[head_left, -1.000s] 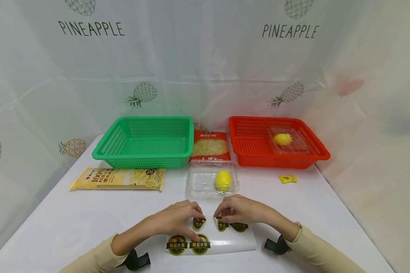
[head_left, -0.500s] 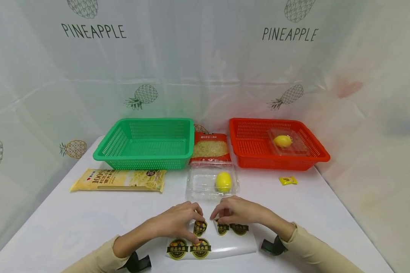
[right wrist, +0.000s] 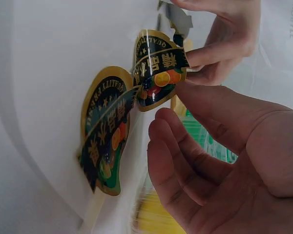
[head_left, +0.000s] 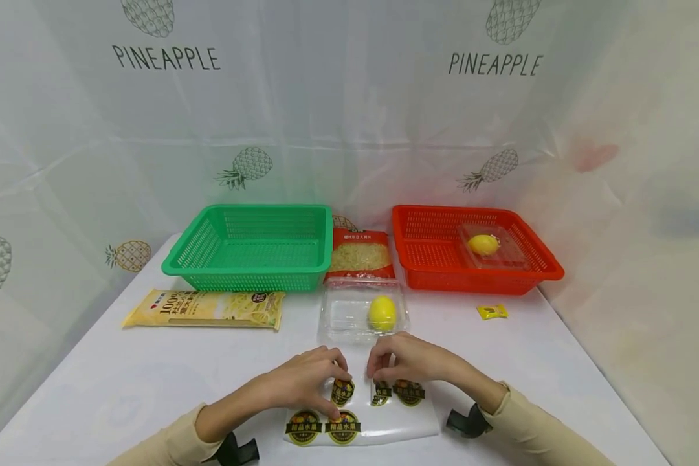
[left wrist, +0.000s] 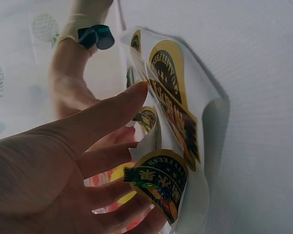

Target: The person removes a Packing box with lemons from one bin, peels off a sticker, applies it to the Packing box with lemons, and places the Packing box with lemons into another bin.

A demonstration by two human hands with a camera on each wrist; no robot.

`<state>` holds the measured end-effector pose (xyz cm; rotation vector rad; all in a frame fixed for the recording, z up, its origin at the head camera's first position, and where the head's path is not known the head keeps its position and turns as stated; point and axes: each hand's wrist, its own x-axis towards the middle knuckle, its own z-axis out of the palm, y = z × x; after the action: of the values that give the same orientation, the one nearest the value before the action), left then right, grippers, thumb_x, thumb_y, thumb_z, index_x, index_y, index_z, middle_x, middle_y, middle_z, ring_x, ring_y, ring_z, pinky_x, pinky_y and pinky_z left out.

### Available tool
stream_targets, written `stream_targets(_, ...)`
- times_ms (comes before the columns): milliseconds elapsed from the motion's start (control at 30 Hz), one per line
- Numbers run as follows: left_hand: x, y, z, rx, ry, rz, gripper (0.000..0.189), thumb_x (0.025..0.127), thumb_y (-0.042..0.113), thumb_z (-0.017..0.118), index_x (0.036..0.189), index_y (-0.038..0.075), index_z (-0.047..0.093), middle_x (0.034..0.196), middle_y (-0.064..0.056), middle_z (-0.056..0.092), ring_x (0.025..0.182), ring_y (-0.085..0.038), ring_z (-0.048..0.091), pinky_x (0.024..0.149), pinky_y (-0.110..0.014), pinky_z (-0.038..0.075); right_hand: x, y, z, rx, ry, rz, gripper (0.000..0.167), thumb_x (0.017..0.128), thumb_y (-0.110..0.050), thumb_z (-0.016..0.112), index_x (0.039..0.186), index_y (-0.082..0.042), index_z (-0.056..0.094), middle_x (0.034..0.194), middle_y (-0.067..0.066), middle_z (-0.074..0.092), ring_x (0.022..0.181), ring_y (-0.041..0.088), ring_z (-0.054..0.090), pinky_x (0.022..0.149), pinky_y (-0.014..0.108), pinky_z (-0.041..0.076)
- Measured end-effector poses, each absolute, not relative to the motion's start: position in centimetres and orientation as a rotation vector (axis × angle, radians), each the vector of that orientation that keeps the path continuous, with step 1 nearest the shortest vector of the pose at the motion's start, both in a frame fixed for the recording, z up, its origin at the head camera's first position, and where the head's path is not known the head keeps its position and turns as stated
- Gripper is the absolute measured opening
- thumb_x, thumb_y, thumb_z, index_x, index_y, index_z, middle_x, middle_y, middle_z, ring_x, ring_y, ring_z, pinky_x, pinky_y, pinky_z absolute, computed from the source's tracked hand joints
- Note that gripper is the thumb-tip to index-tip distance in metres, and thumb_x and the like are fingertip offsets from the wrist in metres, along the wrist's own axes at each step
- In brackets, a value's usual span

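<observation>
A glossy white sheet of stickers [head_left: 399,424] lies on the table in front of the person, its top edge bent up. My left hand [head_left: 309,382] holds the sheet's left part, thumb low by a round black-and-gold sticker [head_left: 342,428] and fingers at the top edge. Across from it, my right hand [head_left: 408,359] pinches at the top edge, where a curled sticker [right wrist: 158,70] bends toward the thumb. Another sticker [right wrist: 107,131] stands beside it in the right wrist view. The right fingertips are partly hidden behind the sticker and thumb.
Beyond the hands sits a clear plastic box [head_left: 343,317] with a lemon [head_left: 382,314]. Farther back are a green basket [head_left: 247,278], a red basket [head_left: 460,278] and a red pasta bag [head_left: 359,252]. A yellow noodle pack [head_left: 204,309] lies left, a small yellow packet [head_left: 492,312] right.
The right fingertips shift slightly left, then back right, and the sticker beneath them is now more covered. My left hand keeps its hold. The whole head view has drifted slightly downward.
</observation>
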<state>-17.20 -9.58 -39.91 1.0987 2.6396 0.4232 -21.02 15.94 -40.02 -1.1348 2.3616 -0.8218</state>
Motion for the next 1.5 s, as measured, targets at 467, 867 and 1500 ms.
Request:
stream_targets(467, -17.4, -9.5, -40.9, 1.151, 2.660, 0.402, 0.054, 0.071, 0.047, 0.084, 0.119, 0.025, 0.072, 0.116, 0.012, 0.058, 0.103, -0.005, 0.050, 0.084, -0.024, 0.047, -20.6, 16.0, -39.7, -1.055, 2.335, -0.860, 0.003, 0.091, -0.018, 0.070, 0.093, -0.015, 0.070, 0.088, -0.010, 0.069, 0.080, -0.002, 0.061, 0.071, 0.016, 0.054)
stream_targets(867, -17.1, -9.6, -41.0, 1.158, 2.663, 0.414, 0.053, 0.072, 0.045, 0.085, 0.119, 0.026, 0.071, 0.116, 0.012, 0.057, 0.103, -0.005, 0.050, 0.083, -0.024, 0.047, -20.8, 16.6, -39.4, -1.122, 2.383, -0.945, 0.003, 0.092, -0.021, 0.069, 0.093, -0.018, 0.068, 0.086, -0.012, 0.067, 0.082, -0.002, 0.062, 0.074, 0.020, 0.055)
stream_targets(1500, -18.9, -9.6, -40.0, 1.123, 2.603, 0.687, 0.038, 0.088, 0.048, 0.069, 0.115, 0.022, 0.073, 0.107, 0.010, 0.070, 0.093, 0.000, 0.062, 0.077, -0.021, 0.050, -23.0, 17.8, -36.3, -1.054, 2.533, -1.092, 0.016, 0.088, -0.019, 0.074, 0.103, -0.016, 0.071, 0.096, -0.002, 0.071, 0.081, 0.008, 0.067, 0.078, 0.021, 0.056)
